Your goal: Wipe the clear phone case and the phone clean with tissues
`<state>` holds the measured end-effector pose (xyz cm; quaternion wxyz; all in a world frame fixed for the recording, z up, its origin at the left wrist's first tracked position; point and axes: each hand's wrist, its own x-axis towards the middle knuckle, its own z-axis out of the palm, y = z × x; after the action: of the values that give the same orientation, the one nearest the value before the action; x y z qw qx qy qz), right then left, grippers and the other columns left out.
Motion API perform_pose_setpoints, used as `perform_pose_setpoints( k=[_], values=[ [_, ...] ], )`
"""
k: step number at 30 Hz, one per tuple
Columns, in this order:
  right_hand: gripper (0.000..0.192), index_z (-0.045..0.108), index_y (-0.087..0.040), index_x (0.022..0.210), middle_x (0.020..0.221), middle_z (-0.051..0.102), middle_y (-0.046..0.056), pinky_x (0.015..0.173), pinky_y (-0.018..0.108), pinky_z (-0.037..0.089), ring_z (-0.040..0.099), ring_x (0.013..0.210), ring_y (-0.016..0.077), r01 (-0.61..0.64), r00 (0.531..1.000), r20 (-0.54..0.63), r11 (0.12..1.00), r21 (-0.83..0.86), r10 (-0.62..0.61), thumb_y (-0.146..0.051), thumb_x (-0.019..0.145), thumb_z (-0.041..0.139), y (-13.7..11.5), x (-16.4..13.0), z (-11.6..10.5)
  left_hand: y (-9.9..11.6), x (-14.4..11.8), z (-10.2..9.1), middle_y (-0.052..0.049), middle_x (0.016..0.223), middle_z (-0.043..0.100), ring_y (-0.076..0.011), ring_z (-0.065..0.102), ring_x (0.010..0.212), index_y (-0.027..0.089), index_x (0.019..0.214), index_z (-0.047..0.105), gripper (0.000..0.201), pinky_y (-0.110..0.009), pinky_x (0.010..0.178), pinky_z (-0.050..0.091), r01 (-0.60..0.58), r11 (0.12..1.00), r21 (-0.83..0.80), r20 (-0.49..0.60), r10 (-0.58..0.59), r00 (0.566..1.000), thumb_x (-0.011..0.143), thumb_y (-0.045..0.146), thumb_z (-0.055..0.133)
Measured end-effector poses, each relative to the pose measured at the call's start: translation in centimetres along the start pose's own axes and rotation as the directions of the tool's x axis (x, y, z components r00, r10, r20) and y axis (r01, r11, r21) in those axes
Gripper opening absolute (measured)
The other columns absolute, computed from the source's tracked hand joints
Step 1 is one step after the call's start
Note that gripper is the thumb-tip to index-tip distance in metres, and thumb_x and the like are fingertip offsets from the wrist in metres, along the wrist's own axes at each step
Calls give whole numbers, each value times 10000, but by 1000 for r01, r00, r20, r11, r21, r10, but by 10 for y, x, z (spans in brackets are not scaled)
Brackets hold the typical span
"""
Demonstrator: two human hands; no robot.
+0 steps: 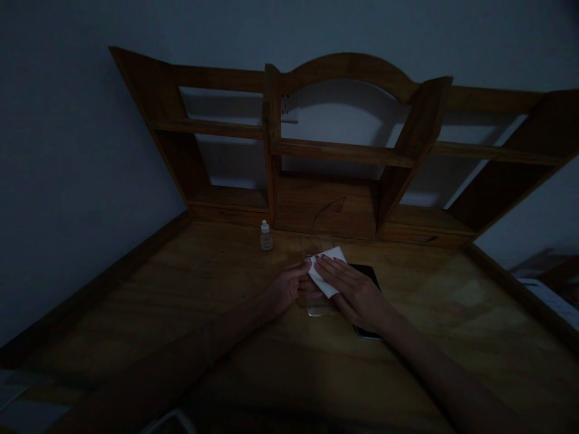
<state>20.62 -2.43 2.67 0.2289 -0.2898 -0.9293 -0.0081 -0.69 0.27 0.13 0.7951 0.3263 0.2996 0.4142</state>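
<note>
Our right hand (350, 289) presses a white cloth (326, 272) flat; our left hand (289, 288) pinches the clear case (316, 304), which could slip.

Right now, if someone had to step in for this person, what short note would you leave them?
Left hand steadies a clear phone case on the wooden desk.
Right hand presses a white wipe flat on the case.
A dark phone lies under the right hand's far side; a small dropper bottle stands capped behind, near the shelf unit.
Done: wipe laid on the case. Left: too dim to judge how clean it is.
</note>
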Motion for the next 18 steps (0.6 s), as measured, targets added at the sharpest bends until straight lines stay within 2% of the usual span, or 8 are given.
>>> perform_pose_setpoints(
  k=[5,11,15,18],
  values=[
    [664,222,-222,1553,1591,296,65,1178,531,339,272,1469,252,-70,996,-59,997,-40,67,-132,928,428,4,-2,-2,1,-4,2,-87,973,736,-231,722,841,153,1040,626,189,-329,727,576,12,999,31,75,-14,997,904,283,603],
    [688,169,-228,1564,1607,253,59,1175,515,353,253,1476,251,-165,981,-117,984,-69,156,-124,933,422,11,-5,-2,4,-7,3,-170,1105,723,-294,709,984,139,1157,612,323,-349,734,563,67,992,110,144,-83,986,908,344,591],
    [704,157,-257,1567,1612,244,37,1176,524,347,243,1479,254,-220,963,-174,973,-69,206,-106,927,407,18,-8,-1,3,-9,5,-198,1130,712,-293,713,973,113,1235,622,387,-358,749,554,92,986,139,227,-122,966,925,334,555],
    [709,142,-262,1568,1619,225,31,1174,525,349,215,1487,254,-224,960,-187,973,-57,210,-105,926,397,19,-8,-2,2,-11,8,-181,1081,731,-266,724,927,104,1223,641,373,-338,786,537,77,988,137,239,-108,965,924,312,562]
  ],
)
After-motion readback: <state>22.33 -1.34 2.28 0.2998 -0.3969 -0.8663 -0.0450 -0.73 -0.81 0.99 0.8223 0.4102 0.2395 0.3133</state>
